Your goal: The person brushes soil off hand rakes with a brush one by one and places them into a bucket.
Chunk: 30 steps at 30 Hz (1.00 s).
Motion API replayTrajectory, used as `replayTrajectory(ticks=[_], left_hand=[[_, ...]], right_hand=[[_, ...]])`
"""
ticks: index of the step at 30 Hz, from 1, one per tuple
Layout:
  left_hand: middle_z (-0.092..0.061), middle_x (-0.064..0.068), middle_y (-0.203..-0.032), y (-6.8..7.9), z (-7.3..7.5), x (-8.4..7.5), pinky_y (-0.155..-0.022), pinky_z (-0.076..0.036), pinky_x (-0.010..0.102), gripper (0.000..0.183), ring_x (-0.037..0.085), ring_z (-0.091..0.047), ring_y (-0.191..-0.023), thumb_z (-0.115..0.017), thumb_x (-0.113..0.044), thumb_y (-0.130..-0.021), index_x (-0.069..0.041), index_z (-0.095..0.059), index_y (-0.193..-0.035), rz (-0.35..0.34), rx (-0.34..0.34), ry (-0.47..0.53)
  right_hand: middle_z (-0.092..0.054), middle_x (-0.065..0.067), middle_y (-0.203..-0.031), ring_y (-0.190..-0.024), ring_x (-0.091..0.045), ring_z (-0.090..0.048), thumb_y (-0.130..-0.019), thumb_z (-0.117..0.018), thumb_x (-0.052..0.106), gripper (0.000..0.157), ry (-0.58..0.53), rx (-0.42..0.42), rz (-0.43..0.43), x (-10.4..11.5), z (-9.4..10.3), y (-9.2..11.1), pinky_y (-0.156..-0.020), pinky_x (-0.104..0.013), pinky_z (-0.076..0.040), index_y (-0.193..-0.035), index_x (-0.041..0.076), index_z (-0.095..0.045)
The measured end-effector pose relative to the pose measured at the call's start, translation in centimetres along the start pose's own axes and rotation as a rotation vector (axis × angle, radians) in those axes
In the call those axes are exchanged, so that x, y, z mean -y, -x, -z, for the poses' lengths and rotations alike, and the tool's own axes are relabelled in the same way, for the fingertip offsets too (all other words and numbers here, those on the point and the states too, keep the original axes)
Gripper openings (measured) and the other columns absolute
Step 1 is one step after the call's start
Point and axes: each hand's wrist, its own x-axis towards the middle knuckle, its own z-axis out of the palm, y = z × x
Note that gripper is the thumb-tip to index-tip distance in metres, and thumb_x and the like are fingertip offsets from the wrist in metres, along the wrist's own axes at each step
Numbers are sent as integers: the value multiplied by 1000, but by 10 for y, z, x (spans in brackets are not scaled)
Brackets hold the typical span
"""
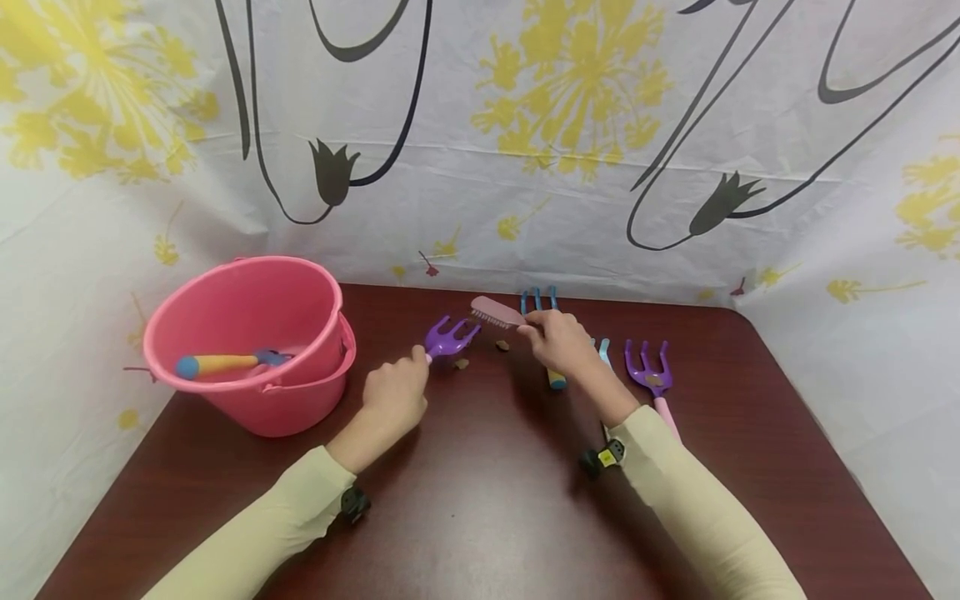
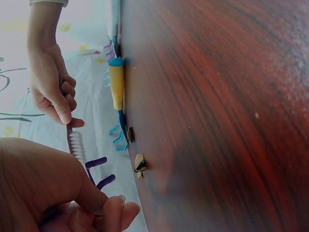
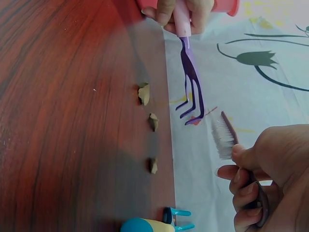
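Observation:
My left hand [image 1: 393, 390] grips the pink handle of a purple hand rake [image 1: 447, 339], its three tines raised above the table. In my right hand [image 1: 562, 340] is a pink brush [image 1: 495, 311] with pale bristles, held by its handle. The brush head is close to the tines; in the right wrist view a gap shows between the bristles [image 3: 223, 137] and the rake. Several small brown clumps, perhaps dried dirt, lie on the table below, among them one clump [image 1: 502, 345] under the brush and another clump [image 3: 144, 94] nearer the left hand.
A pink bucket [image 1: 255, 408] stands at left with a yellow-and-blue-handled tool [image 1: 217, 365] inside. Beyond and beside my right hand lie a blue rake [image 1: 552, 297] and a second purple rake [image 1: 651, 375] bearing a clump. A patterned sheet [image 1: 420, 208] hangs behind the table [image 1: 480, 517].

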Motion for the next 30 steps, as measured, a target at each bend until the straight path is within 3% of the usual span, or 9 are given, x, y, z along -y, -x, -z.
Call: replayTrajectory(ticks=[13, 25, 30], left_hand=[[-53, 12, -71, -2, 1, 2, -46, -48, 42, 31, 31, -58, -56, -70, -20, -95, 0, -48, -107, -1, 8, 3], [-56, 14, -73, -2, 15, 8, -48, -50, 45, 32, 34, -61, -60, -71, -20, -94, -1, -48, -104, 3, 0, 2], [-55, 14, -74, -3, 22, 12, -48, -50, 43, 33, 32, -59, -58, -72, -19, -93, -1, -49, -108, 7, 20, 9]], right_hand=[[-50, -3, -54, -45, -15, -41, -106, -58, 22, 37, -18, 28, -29, -8, 8, 6, -48, -32, -36, -132, -4, -64], [-53, -1, -59, -50, -15, -44, -105, -58, 19, 33, -9, 40, -12, -25, 13, 18, -54, -35, -39, -128, -4, -66], [-49, -1, -60, -52, -16, -43, -104, -59, 16, 22, -14, 27, 18, -34, 12, 22, -54, -35, -38, -106, -3, -71]])
